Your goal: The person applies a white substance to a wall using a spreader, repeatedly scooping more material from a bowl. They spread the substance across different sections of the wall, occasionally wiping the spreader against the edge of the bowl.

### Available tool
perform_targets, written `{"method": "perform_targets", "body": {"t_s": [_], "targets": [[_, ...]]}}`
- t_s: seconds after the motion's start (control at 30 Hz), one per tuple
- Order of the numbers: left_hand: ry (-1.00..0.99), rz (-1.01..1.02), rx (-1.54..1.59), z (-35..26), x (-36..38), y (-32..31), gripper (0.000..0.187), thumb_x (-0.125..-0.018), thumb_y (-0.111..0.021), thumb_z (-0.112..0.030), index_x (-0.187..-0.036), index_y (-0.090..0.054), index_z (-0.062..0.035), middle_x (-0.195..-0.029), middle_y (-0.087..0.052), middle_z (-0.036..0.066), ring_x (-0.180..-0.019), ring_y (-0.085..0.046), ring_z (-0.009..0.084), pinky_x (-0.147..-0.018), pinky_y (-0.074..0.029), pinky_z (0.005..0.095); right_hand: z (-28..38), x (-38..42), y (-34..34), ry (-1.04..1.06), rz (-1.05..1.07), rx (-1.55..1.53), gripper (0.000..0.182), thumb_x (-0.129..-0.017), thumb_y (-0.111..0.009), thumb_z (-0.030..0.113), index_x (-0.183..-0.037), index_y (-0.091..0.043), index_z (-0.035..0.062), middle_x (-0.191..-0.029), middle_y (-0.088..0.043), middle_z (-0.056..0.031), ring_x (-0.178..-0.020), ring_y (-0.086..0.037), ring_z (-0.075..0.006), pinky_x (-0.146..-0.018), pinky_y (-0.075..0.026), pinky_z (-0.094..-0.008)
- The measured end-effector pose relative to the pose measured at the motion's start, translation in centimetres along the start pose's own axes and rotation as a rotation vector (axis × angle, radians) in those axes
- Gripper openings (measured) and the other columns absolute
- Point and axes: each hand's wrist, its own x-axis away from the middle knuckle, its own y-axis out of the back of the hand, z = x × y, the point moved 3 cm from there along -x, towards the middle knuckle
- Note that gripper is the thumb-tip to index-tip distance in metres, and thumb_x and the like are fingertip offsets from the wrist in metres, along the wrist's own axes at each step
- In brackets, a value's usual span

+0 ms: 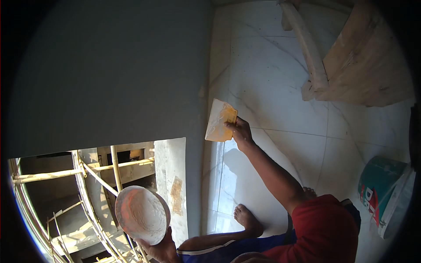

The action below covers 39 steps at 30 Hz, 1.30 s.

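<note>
My right hand [242, 133] is closed around the edge of a yellow plastic putty scraper [220, 121], its blade smeared with white paste. The scraper is close beside the grey wall [118, 79], overlapping the wall's lower edge in this view. At lower left, my left hand [162, 251] grips a reddish bowl [124, 210] from below by its side. White putty [152, 219] coats the inside of the bowl, which tilts so that its mouth faces me. Behind the bowl is an opening in the wall.
Bamboo scaffolding [48, 176] stands outside the opening, beside its pale sill [171, 179]. A wooden bench-like piece [368, 61] is at upper right. On the right, a green bucket [378, 186] rests on the marbled tile floor [280, 105]. My bare foot [247, 219] is near the wall.
</note>
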Motion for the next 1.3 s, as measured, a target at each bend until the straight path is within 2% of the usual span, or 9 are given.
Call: {"method": "perform_targets", "body": {"t_s": [0.03, 0.1, 0.17, 0.2, 0.47, 0.7, 0.8, 0.97, 1.3], "targets": [[0.043, 0.020, 0.045, 0.2, 0.3, -0.5, 0.070, -0.094, -0.053, -0.051, -0.147, -0.033, -0.0102, -0.146, -0.042, 0.013, -0.134, -0.040, 0.0319, -0.113, -0.032, 0.0533, 0.1, 0.7, 0.5, -0.063, -0.041, -0.025, 0.032, -0.088, -0.063, 0.010, -0.117, -0.058, -0.0013, -0.103, -0.063, -0.0059, -0.095, -0.061, -0.0151, -0.090, -0.047, -0.0303], [-0.105, -0.012, 0.026, 0.0, 0.7, -0.3, 0.070, -0.094, -0.054, -0.051, -0.146, -0.034, -0.0103, -0.144, -0.044, 0.013, -0.132, -0.042, 0.0321, -0.111, -0.036, 0.0514, 0.5, 1.1, 1.1, -0.048, -0.028, -0.098, 0.035, -0.088, -0.064, 0.010, -0.120, -0.056, -0.0011, -0.108, -0.062, -0.0068, -0.099, -0.060, -0.0165, -0.093, -0.047, -0.0318], [0.010, 0.088, 0.066, -0.3, 1.0, 0.5, 0.069, -0.093, -0.055, -0.051, -0.146, -0.034, -0.0118, -0.144, -0.043, 0.013, -0.131, -0.044, 0.0318, -0.108, -0.040, 0.0506, 1.5, 1.3, 1.0, -0.039, -0.011, -0.166, 0.039, -0.088, -0.064, 0.010, -0.124, -0.054, -0.0009, -0.113, -0.061, -0.0077, -0.104, -0.060, -0.0178, -0.095, -0.047, -0.0334], [-0.045, -0.160, 0.110, 0.1, 1.3, -1.3, 0.076, -0.089, -0.053, -0.062, -0.146, -0.033, -0.0147, -0.139, -0.047, 0.014, -0.111, -0.060, 0.0367, -0.072, -0.061, 0.0521, 2.4, 1.5, 0.6, -0.022, -0.001, -0.204, 0.041, -0.088, -0.063, 0.010, -0.127, -0.052, -0.0007, -0.116, -0.059, -0.0082, -0.108, -0.059, -0.0185, -0.098, -0.046, -0.0344], [-0.022, -0.134, 0.183, -0.1, 2.8, -1.2, 0.074, -0.090, -0.047, -0.065, -0.146, -0.033, -0.0184, -0.138, -0.048, 0.014, -0.112, -0.059, 0.0382, -0.070, -0.060, 0.0555, 8.6, 4.2, -3.9, 0.002, 0.083, -0.280, 0.049, -0.090, -0.059, 0.005, -0.136, -0.043, 0.0022, -0.127, -0.052, -0.0085, -0.123, -0.050, -0.0199, -0.107, -0.040, -0.0361], [-0.022, -0.013, 0.242, 0.1, 3.1, -0.3, 0.074, -0.091, -0.045, -0.065, -0.146, -0.033, -0.0178, -0.140, -0.046, 0.016, -0.115, -0.057, 0.0402, -0.074, -0.059, 0.0589, 11.3, 7.0, -7.5, 0.103, 0.140, -0.239, 0.051, -0.086, -0.059, -0.001, -0.134, -0.043, -0.0007, -0.126, -0.053, -0.0100, -0.121, -0.051, -0.0201, -0.106, -0.041, -0.0357], [-0.022, -0.012, 0.241, 0.1, 3.3, -0.4, 0.075, -0.090, -0.047, -0.065, -0.146, -0.032, -0.0180, -0.140, -0.046, 0.017, -0.118, -0.055, 0.0409, -0.077, -0.058, 0.0599, 12.3, 8.3, -8.7, 0.199, 0.157, -0.203, 0.044, -0.087, -0.060, 0.002, -0.129, -0.047, -0.0004, -0.122, -0.056, -0.0115, -0.114, -0.056, -0.0209, -0.103, -0.044, -0.0381], [-0.006, -0.016, 0.226, 0.4, 2.8, 0.7, 0.074, -0.090, -0.051, -0.062, -0.147, -0.032, -0.0182, -0.141, -0.045, 0.017, -0.120, -0.054, 0.0414, -0.078, -0.056, 0.0617, 14.1, 10.9, -10.8, 0.303, 0.186, -0.131, 0.039, -0.088, -0.062, 0.003, -0.125, -0.049, -0.0003, -0.117, -0.058, -0.0108, -0.111, -0.056, -0.0170, -0.101, -0.044, -0.0346], [0.014, 0.013, 0.130, 1.1, 3.0, 0.3, 0.073, -0.092, -0.050, -0.059, -0.147, -0.028, -0.0159, -0.142, -0.044, 0.018, -0.119, -0.055, 0.0414, -0.078, -0.057, 0.0610, 12.9, 14.2, -13.8, 0.246, 0.322, -0.046, 0.039, -0.088, -0.060, 0.001, -0.125, -0.047, -0.0018, -0.116, -0.057, -0.0102, -0.108, -0.056, -0.0146, -0.097, -0.046, -0.0295]]}}
